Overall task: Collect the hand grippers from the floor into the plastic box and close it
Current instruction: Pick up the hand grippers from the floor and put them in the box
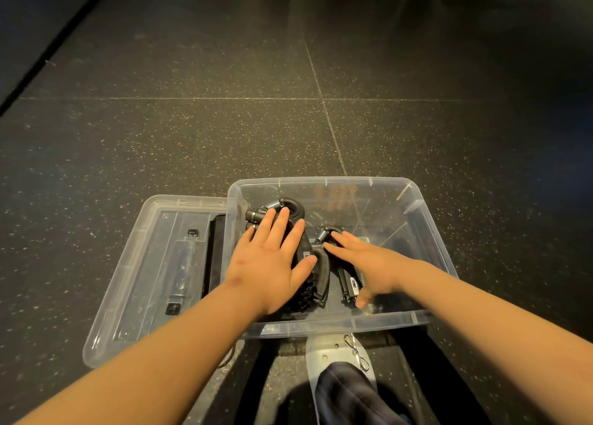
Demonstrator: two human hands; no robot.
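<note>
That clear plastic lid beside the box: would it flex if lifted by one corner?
Probably a little: the clear plastic lid looks thin and wide, so it may sag. Its raised rim and moulded ribs should stiffen it. It likely feels light.

Both flat hands press hand grippers (316, 264) inside plastic box (430, 232)

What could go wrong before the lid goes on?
1. The hand grippers piled under the left hand may sit too high for the plastic box to close.
2. The lid lies beside the box, seemingly overlapped by its left wall; pulling it free could shift the box.
</note>
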